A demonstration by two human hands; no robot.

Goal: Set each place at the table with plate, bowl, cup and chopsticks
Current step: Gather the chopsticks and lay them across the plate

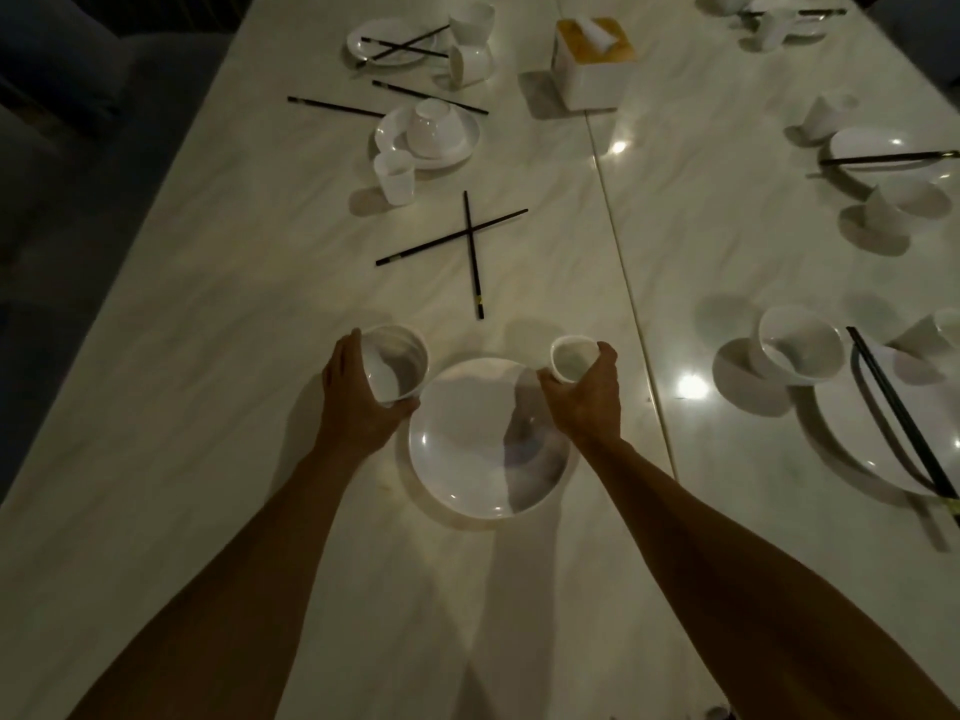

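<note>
While the white plate (467, 459) lies flat on the table (208, 407) in front of the person, the left hand (353, 402) has its fingers wrapped round a white bowl (395, 363) at the plate's ten o'clock. The right hand (592, 397) grips a small white cup (571, 358) at the plate's two o'clock. Two black chopsticks (470, 235) lie crossed at twelve o'clock, well past the plate.

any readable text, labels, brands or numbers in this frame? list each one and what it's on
No text can be read in the head view.
tissue box: yellow top, white sides, no legible print.
crossed chopsticks: gold band near the thick ends, too small to tell whether it carries marks.
plate, bowl and cup nearest the camera: plain white, no marks visible.
</note>
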